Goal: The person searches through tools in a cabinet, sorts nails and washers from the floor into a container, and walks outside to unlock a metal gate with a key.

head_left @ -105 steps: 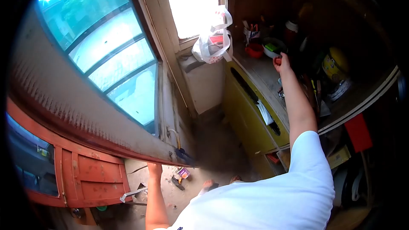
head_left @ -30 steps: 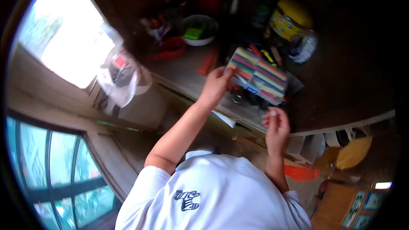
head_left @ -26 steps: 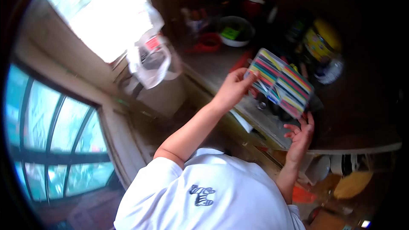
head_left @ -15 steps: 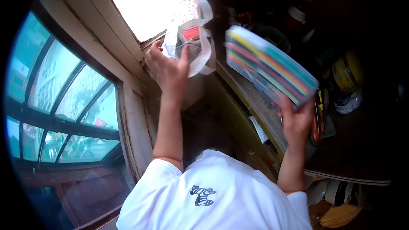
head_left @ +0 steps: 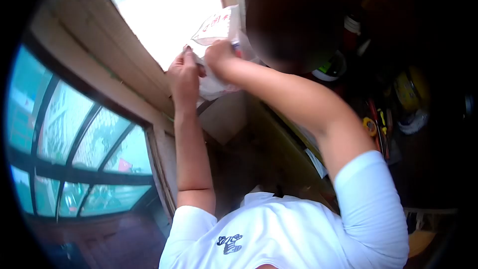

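A white plastic bag (head_left: 215,30) with red print hangs beside the bright window. My left hand (head_left: 185,72) is closed on the bag's left edge, thumb and fingers pinched together. Reaching across from the right, my right hand (head_left: 220,56) is at the bag's mouth, its fingers curled and partly hidden; what it grips cannot be made out. The case of coloured strips is not clearly visible; a small blue and red patch shows by the right hand, inside the bag.
On the dark shelf at the right are a white bowl (head_left: 331,69), a red flask (head_left: 351,27), a yellow container (head_left: 412,87), an orange tape measure (head_left: 369,126) and several tools. A glazed window frame (head_left: 79,142) stands at the left.
My right hand has moved left from over the shelf to the bag, and the case it held is no longer plainly seen. My left hand, open beside the bag before, has closed on its edge.
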Available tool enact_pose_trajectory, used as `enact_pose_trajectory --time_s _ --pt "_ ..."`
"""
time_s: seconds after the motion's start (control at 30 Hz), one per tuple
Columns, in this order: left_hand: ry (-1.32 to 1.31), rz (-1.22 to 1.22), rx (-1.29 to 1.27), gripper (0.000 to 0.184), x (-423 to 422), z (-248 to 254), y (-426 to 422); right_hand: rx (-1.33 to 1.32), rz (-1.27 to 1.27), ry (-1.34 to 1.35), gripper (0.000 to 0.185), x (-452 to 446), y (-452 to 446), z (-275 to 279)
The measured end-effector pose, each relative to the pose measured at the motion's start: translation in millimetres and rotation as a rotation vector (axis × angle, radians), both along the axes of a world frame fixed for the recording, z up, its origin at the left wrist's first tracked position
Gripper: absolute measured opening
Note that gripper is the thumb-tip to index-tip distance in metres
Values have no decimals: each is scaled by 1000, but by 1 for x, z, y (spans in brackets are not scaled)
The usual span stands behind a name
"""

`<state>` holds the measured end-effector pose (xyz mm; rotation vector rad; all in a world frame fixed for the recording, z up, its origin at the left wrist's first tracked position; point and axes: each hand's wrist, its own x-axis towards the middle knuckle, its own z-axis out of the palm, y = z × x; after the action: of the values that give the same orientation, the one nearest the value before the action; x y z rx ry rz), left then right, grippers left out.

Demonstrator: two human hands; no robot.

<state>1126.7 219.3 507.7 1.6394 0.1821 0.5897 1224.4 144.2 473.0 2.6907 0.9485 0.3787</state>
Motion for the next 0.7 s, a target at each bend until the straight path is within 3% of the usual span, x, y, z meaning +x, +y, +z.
enact_pose_trajectory --time_s 0.03,0.1,0.17,0.23,0.3,0.37,0.4,0.5,0.57,0.6,0.7 --pt "-35 -4 61 36 7 0 3 143 -24 297 22 15 7 -6" --pt "-65 -69 -111 35 19 -2 12 349 181 668 27 83 28 -87" --pt "-43 -13 -103 33 20 -5 20 406 106 718 33 1 -15 6" --pt "-4 4 -65 32 18 -12 25 876 45 509 30 -19 -38 5" --pt "-26 -23 -117 30 11 -18 17 1313 174 551 22 -78 -80 23" --pt "-75 -30 -167 30 11 -34 11 1321 370 300 18 -122 -119 13" --pt "-122 -22 -257 29 3 -29 -5 1372 301 343 17 -148 -139 7" --pt "-290 124 -95 37 -12 -47 -23 1433 29 513 16 -213 -201 -27" --pt "-448 279 129 39 -21 -64 -30 1424 -186 439 16 -247 -246 -39" --pt "-495 407 224 35 -31 -64 -42 1433 -277 309 16 -259 -269 -44" --pt "-717 72 202 26 -50 -84 -79 1441 -650 -138 22 -285 -326 -58"
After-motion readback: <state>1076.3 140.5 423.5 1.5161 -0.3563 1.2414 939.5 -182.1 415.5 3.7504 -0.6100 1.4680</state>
